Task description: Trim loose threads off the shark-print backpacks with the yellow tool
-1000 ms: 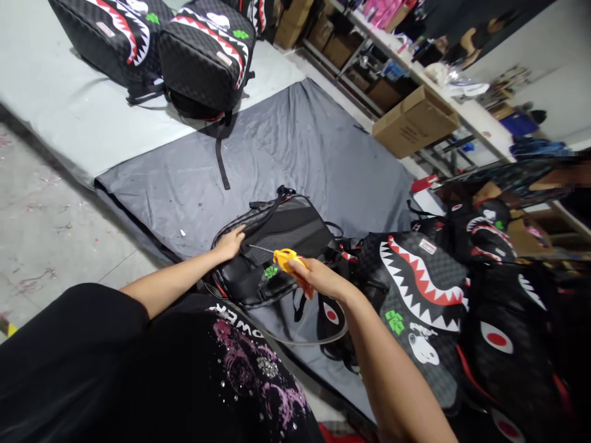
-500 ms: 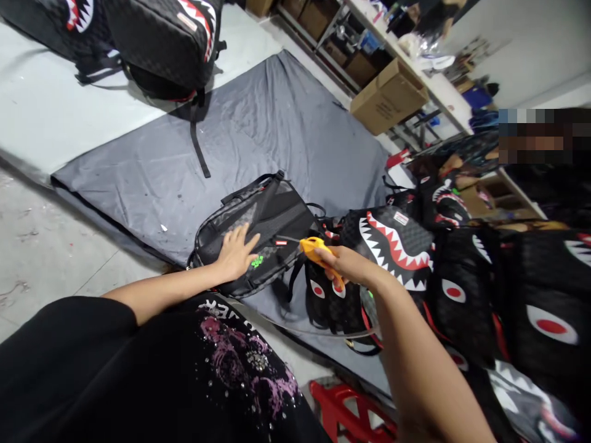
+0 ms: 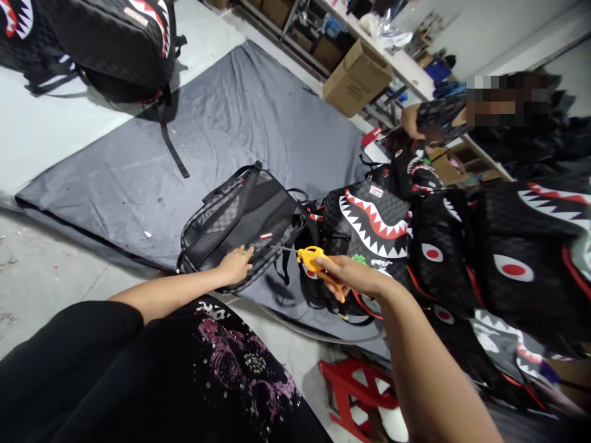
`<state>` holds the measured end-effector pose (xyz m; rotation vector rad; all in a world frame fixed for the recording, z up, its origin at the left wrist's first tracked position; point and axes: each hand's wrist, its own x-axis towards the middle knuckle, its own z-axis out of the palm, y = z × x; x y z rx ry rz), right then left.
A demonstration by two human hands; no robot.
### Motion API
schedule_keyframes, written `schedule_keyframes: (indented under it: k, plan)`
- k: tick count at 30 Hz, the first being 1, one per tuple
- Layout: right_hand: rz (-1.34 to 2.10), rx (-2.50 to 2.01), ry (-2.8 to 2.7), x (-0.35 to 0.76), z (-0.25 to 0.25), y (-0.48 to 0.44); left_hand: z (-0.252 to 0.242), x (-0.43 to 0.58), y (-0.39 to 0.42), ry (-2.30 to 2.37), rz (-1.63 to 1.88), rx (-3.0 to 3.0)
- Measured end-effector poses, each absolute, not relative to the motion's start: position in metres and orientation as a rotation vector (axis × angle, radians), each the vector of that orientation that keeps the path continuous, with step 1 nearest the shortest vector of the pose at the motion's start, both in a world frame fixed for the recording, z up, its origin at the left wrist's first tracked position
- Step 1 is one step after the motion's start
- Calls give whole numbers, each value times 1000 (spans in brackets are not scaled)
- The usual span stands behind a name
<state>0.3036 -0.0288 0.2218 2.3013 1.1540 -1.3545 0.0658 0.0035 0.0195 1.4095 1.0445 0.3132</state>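
Watching remotely, I have my right grip (image 3: 344, 275) wrapped round an orange air gun (image 3: 312, 255); my left grip (image 3: 235, 266) lies spread on a bag (image 3: 258, 215) atop the worktop (image 3: 115, 166).

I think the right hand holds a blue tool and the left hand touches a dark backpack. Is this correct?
Not blue: the head view shows a yellow tool. The right hand holds it; the left hand touches a dark backpack.

Left forearm (image 3: 173, 292) bare, slanting in from lower left; left hand (image 3: 235, 266) just left of centre, palm down, fingers loosely spread. Right forearm (image 3: 427, 347) bare, angled up from bottom right; right hand (image 3: 342, 274) right of centre, fingers curled in a grip.
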Motion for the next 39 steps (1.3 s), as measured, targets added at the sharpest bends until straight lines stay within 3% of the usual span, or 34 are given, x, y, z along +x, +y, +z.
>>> schedule_keyframes:
  k: [4,8,12,15,18,22,25,28,31,34,39]
  plan:
    - [-987,2511,1103,309,213,-34,17,46,21,1025,241,1039]
    - [-1257,2357,1160,304,206,-28,8,45,28,1061,163,845]
    - [-858,2459,1164,303,209,-17,10,54,15,1109,215,853]
    - [-902,2427,1202,304,211,-9,20,62,0,1142,342,1170]
    - [-722,2488,1153,301,211,-6,26,72,-10,1166,330,1775]
    - [-1068,2357,1112,296,210,-23,29,80,-7,1113,149,1934]
    - [-937,2421,1110,287,205,-56,36,70,9,983,221,1827]
    - [-1042,2405,1103,261,190,-100,42,42,36,982,587,1644]
    - [-1080,2396,1062,220,165,-138,39,4,67,1177,838,1095]
    - [-974,2392,1010,179,135,-161,31,-27,90,1278,618,531]
    - [-925,2509,896,135,94,-170,23,-34,105,1151,327,354]
